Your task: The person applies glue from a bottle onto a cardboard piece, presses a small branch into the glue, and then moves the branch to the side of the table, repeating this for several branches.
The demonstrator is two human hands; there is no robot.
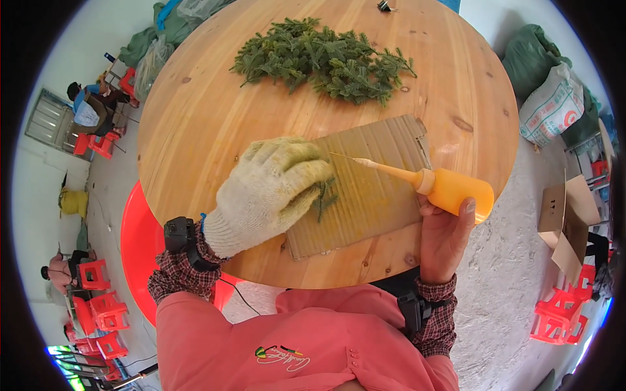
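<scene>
My left hand [277,186], in a whitish knit glove stained yellow-green, is closed on a small green sprig [324,199] above the cardboard. Most of the sprig is hidden by the gloved fingers. In my bare right hand [445,236] lies an orange squeeze bottle [462,194], tilted on its side. Its long thin nozzle points left, the tip close to the gloved fingers. Beneath both is a flat piece of corrugated cardboard [385,215] with yellowish stains. A heap of green fir-like sprigs [319,60] lies on the far part of the table.
The round wooden table [195,124] has a black binder clip [385,6] at its far edge. A red chair [138,251] stands at its left. Sacks [553,107] and an open carton [567,218] are at the right. People sit on red stools [107,309] at far left.
</scene>
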